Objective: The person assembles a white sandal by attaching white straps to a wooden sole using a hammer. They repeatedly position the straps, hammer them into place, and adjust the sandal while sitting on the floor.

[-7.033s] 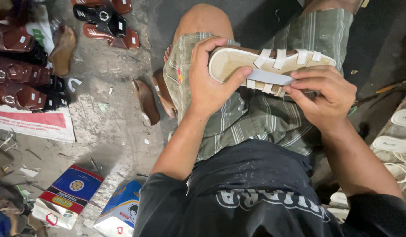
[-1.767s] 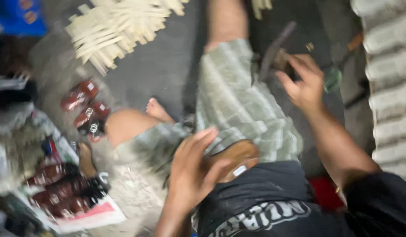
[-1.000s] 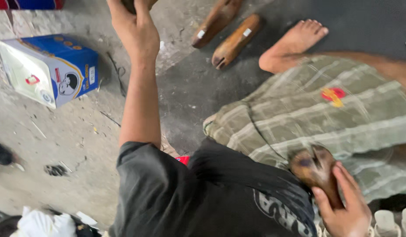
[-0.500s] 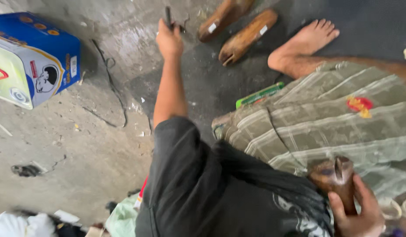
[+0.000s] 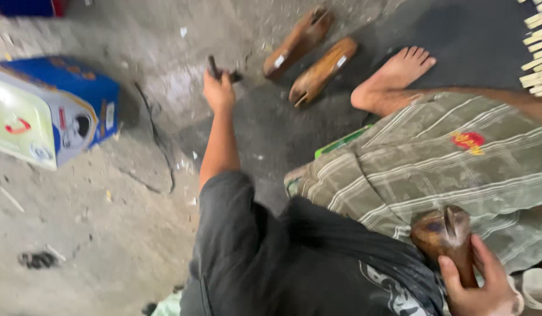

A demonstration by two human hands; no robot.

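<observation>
At the far left of the frame I see a blue and white carton (image 5: 45, 114) lying on the grey concrete floor (image 5: 95, 234), with a small dark scrap (image 5: 35, 259) below it near the lower left. Moving toward the upper middle, my left hand (image 5: 218, 90) is stretched out at the end of a straight arm, closed around a small dark tool (image 5: 215, 68) whose end pokes up above the fingers; blur keeps me from telling what kind of tool it is. Just right of that hand, two brown wooden shoe lasts (image 5: 309, 55) lie side by side on the floor, each with a small pale tag. Further right a bare foot (image 5: 397, 76) rests on a dark mat (image 5: 476, 41), and striped shorts (image 5: 446, 158) cover the lap. At the lower right my right hand (image 5: 479, 287) grips another brown shoe last (image 5: 443, 234) from below, holding it upright against the shorts. Pale strips (image 5: 540, 55) fan out at the upper right edge.
</observation>
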